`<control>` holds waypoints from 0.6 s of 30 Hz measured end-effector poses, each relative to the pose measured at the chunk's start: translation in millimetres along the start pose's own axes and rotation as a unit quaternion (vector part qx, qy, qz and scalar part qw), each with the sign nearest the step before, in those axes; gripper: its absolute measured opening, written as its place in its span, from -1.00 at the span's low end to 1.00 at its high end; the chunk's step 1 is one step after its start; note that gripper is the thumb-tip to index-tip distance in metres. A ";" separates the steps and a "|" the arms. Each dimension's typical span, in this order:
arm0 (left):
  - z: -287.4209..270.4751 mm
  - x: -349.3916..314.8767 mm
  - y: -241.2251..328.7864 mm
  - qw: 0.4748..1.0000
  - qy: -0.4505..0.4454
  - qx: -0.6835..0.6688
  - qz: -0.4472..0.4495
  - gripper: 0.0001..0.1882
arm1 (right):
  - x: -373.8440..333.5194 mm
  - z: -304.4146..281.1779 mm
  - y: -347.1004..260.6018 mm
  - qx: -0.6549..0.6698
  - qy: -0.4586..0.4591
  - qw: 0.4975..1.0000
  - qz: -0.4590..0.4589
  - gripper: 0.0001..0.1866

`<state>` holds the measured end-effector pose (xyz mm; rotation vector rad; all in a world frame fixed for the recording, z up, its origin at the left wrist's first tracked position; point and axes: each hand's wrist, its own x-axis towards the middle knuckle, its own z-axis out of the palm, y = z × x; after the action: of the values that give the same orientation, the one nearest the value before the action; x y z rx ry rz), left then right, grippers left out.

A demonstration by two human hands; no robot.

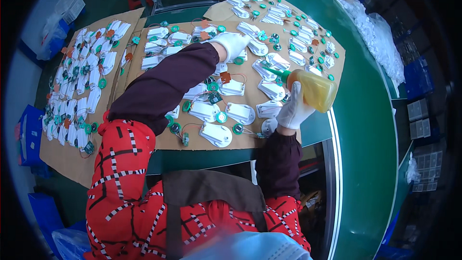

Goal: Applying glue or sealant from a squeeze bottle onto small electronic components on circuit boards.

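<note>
Pale-blue pleated mask [255,246] up close! Right gloved hand [294,110] grips an amber translucent bottle [315,89] over white plastic housings [216,135] on brown cardboard [244,142]; left gloved hand [232,45] at the housings, grip unclear. Wired green discs [221,117] lie outside: plenty seemingly left, finished ones indistinguishable.

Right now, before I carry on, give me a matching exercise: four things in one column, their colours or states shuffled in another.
Column one:
1. Left hand
2. Right hand
3. Squeeze bottle
4. Sleeves

Column two:
A. Amber-yellow
B. Wrapped around the bottle
C. Dark purple
D. Away from the bottle, by white parts

Pairs: 1-D, 2-B, 3-A, 4-C
</note>
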<state>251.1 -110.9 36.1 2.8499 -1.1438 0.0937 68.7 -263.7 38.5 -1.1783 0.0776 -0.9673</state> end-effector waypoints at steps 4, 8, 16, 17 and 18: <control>-13.2 -4.3 6.2 0.999 -0.025 -0.026 -0.003 -0.70 | 22.7 14.2 -17.4 -0.084 -0.126 0.987 0.049 -0.55; -23.9 -10.4 4.8 0.998 -0.049 -0.045 -0.015 -0.68 | 45.2 52.2 -15.6 -0.136 -0.190 0.971 0.047 -0.65; -22.0 -16.7 -6.7 0.996 -0.002 -0.089 0.005 -0.72 | 44.2 78.4 23.9 -0.182 -0.226 0.955 0.054 -0.64; -22.5 -16.4 -7.5 0.995 0.006 -0.096 0.004 -0.72 | 44.4 79.3 25.7 -0.185 -0.227 0.955 0.053 -0.64; -23.5 -15.7 -8.1 0.995 0.007 -0.098 0.004 -0.72 | 44.2 80.0 27.9 -0.178 -0.234 0.954 0.049 -0.65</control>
<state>244.7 -92.3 57.8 2.6689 -1.0972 0.0011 153.9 -232.7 68.8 -1.6957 -0.0729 -0.5767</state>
